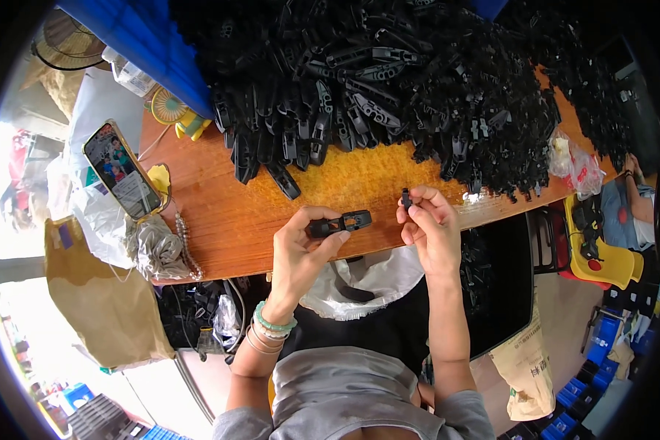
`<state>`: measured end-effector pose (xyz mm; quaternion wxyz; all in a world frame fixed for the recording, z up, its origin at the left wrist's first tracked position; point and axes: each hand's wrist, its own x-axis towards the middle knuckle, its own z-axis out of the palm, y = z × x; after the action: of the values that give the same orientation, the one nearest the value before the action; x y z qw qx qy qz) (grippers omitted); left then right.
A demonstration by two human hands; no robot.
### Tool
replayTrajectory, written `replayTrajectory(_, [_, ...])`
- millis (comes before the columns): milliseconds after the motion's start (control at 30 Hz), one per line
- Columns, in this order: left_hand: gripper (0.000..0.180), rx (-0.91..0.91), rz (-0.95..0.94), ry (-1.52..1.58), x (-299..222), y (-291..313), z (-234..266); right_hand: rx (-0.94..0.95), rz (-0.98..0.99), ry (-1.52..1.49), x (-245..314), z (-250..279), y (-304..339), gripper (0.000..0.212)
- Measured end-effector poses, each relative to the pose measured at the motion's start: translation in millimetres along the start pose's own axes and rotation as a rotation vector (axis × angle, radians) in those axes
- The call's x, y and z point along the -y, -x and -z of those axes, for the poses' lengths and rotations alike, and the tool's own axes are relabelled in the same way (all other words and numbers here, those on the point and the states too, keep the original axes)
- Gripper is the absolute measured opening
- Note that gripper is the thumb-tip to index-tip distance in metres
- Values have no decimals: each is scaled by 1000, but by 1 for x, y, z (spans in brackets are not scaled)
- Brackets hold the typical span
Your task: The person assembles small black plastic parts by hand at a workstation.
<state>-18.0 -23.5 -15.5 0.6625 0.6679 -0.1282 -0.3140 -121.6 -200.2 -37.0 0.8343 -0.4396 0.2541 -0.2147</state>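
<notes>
Left hand (295,253) is closed in a pinch, thumb and fingers around a long black plastic part (341,223) with openings in it, tip pointing to about 2 o'clock. Right hand (438,233) has a small black piece (406,198) nipped between thumb and fingertip, the other fingers loosely curled. The two parts are near each other but not touching, both held up over the near edge of the wooden bench (216,220).

Going round the clock from the hands: big heap of black parts (345,95) at 12, smaller black bits (484,121) toward 1:30, yellow chair (616,265) at 3, white bag (389,282) at 6, a propped-up phone (122,172) between 9 and 10, screen lit.
</notes>
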Motion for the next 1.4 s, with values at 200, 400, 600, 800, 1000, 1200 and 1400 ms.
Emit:
replayTrajectory(200, [28, 43, 24, 192, -13, 37, 53, 76, -60, -99, -5, -8, 2, 24])
replayTrajectory(400, [29, -15, 57, 262, -1, 111, 153, 233, -24, 11, -3, -2, 2, 28])
replayTrajectory(600, [23, -349, 329, -129, 116, 127, 206, 395, -106, 92, -14, -28, 4, 26])
replayTrajectory(800, [25, -393, 282, -383, 132, 97, 164, 355, -84, 265, -8, -38, 22, 16])
replayTrajectory(1000, [26, 44, 120, 308, 29, 96, 93, 315, 36, 372, -13, -49, 37, 13])
replayTrajectory(1200, [31, 43, -32, 168, 9, 63, 41, 255, 284, 627, 1, -53, 48, 14])
replayTrajectory(1400, [30, 64, -68, -9, 1, 58, 26, 277, 423, 801, 2, -66, 60, 15])
